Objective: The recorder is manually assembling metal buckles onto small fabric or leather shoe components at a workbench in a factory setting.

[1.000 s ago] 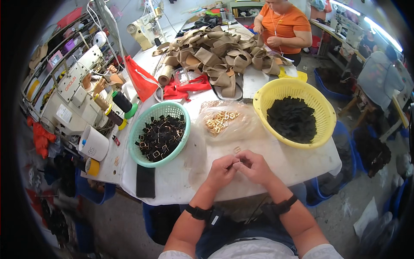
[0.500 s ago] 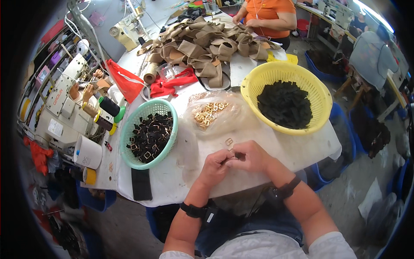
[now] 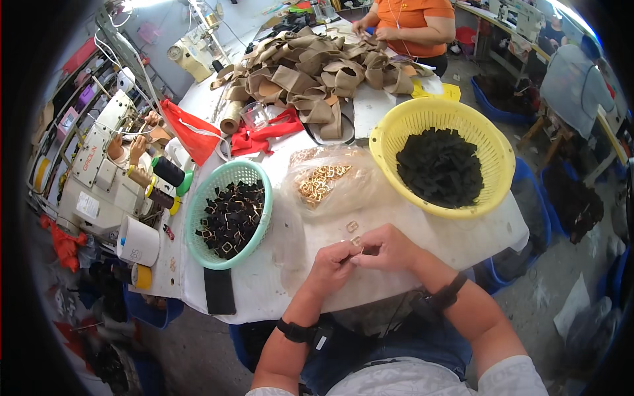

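My left hand (image 3: 332, 266) and my right hand (image 3: 388, 248) meet over the front of the white table, fingertips pinched together. Between them shows a bit of a small black strip, mostly hidden by the fingers. Just beyond the fingertips lie two loose gold buckles (image 3: 352, 226), the nearer one almost touching my hand. Farther back, a clear plastic bag (image 3: 360, 188) holds a heap of gold buckles (image 3: 323, 181). A yellow basket (image 3: 492, 191) on the right is filled with black strips (image 3: 439, 166). The mint-green basket (image 3: 264, 221) on the left holds black strips fitted with gold buckles (image 3: 231, 221).
A black phone (image 3: 219, 290) lies by the green basket. Brown fabric pieces (image 3: 317, 63) are piled at the back, near red cloth (image 3: 264, 132). Sewing machine (image 3: 99, 178) and thread cones (image 3: 168, 171) stand left. A person in orange (image 3: 419, 26) works across the table.
The view has shifted slightly, so the table sits a little lower. My hands stay together, with the right fingers a little more spread. A second loose buckle now shows beside the fingertips.
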Available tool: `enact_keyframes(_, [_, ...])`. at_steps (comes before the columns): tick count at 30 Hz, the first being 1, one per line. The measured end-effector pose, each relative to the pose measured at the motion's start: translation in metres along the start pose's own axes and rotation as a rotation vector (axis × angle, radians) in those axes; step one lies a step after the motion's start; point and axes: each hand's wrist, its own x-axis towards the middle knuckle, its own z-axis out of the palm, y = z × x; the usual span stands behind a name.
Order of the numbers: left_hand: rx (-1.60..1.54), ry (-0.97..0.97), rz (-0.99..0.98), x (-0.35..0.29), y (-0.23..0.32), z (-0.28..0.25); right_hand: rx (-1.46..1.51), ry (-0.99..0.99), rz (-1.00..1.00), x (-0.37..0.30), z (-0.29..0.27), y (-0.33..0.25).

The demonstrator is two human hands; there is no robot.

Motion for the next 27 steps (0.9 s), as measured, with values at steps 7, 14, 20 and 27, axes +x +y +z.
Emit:
enact_keyframes(7, [0.052, -0.016, 0.011, 0.0019, 0.0011, -0.0022, -0.155, 0.031, -0.148, -0.0005, 0.0003, -0.0005])
enact_keyframes(14, [0.053, -0.034, -0.001, 0.0022, -0.0031, -0.0028, -0.128, -0.030, -0.104, -0.0010, -0.0050, -0.0009])
enact_keyframes(20, [0.036, -0.044, -0.005, 0.0045, -0.0009, -0.0022, -0.121, -0.042, -0.177, -0.0007, -0.0040, 0.0030])
enact_keyframes(27, [-0.035, -0.049, -0.021, 0.0033, -0.0045, -0.0026, 0.005, -0.056, -0.098, 0.0017, -0.0072, 0.0036])
